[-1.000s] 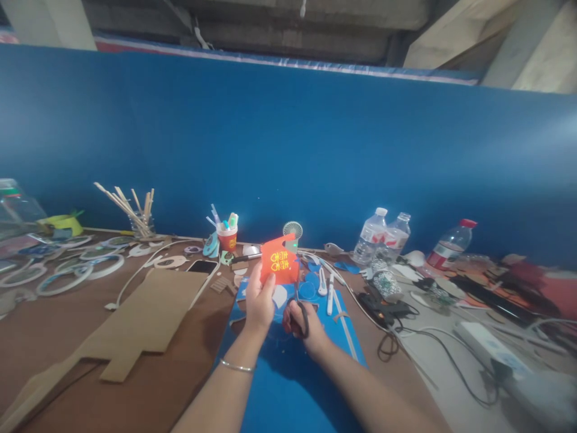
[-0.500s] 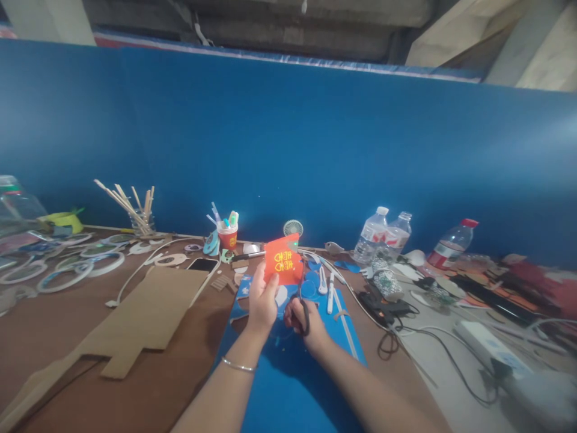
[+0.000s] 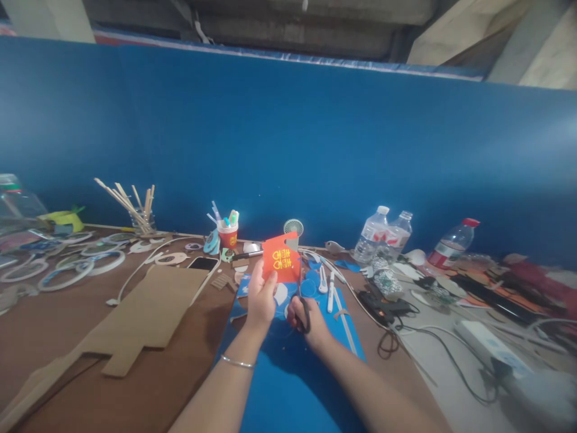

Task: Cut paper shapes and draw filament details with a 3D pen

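Observation:
Between the fingers of my left hand [image 3: 262, 296] is a piece of red paper [image 3: 280, 264] with yellow printed characters, held up above the blue mat [image 3: 288, 385]. A notch shows at its upper right corner. My right hand [image 3: 303, 319] is closed around a pair of dark-handled scissors [image 3: 307, 314]. The blades point up at the right edge of the paper; whether they are apart is too small to tell. Behind the hands, a white pen [image 3: 330, 292] and blue round cutouts [image 3: 309, 287] lie on the mat.
A large cardboard piece [image 3: 157, 307] lies to the left. At the back stand a red cup of markers [image 3: 229, 234], a small fan [image 3: 293, 228] and a jar of sticks [image 3: 142, 219]. Plastic bottles [image 3: 373, 236], cables and a white power strip [image 3: 491, 349] crowd the right side.
The red paper has shifted slightly left and lower with my left hand, and its upper right notch shows more plainly. The scissors stay at its right edge.

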Demonstrator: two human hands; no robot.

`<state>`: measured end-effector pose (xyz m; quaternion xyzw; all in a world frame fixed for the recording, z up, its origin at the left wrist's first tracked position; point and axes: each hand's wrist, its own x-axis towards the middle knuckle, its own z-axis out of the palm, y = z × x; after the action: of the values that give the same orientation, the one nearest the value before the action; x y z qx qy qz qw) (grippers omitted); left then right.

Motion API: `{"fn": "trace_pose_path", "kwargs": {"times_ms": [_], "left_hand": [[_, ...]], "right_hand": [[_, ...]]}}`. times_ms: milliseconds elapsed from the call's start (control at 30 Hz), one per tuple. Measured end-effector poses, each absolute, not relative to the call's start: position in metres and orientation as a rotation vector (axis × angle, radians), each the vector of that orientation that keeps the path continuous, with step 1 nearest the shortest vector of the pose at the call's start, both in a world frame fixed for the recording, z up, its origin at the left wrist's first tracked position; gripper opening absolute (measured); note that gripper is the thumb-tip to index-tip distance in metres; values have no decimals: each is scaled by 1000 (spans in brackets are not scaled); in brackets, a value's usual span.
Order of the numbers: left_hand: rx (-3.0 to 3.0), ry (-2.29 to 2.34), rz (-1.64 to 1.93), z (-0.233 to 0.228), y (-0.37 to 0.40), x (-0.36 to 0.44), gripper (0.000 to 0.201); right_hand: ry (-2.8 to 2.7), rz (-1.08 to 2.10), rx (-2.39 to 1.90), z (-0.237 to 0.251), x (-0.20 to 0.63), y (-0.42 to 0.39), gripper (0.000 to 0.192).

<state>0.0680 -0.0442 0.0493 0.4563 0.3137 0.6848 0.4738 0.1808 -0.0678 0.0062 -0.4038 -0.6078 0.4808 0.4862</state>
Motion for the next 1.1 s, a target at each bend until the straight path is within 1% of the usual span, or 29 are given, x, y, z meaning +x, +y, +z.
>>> {"fn": "trace_pose_path", "kwargs": {"times_ms": [200,600,967,1100], "left_hand": [[1113,776,1680,51,-42,65,37],[1103,777,1632,46,-34,55,51],[1105,777,1580,51,-35,48,45],[1092,774,1570,51,-32,45,49]], "right_hand": [[-1491,1185,-991,3,184,-65,57],[-1484,1284,-1007,10,187,-66,54],[-1532,1335,-1050,6,195,-60,53],[-1575,1316,-1080,8,197,-59,54]]}}
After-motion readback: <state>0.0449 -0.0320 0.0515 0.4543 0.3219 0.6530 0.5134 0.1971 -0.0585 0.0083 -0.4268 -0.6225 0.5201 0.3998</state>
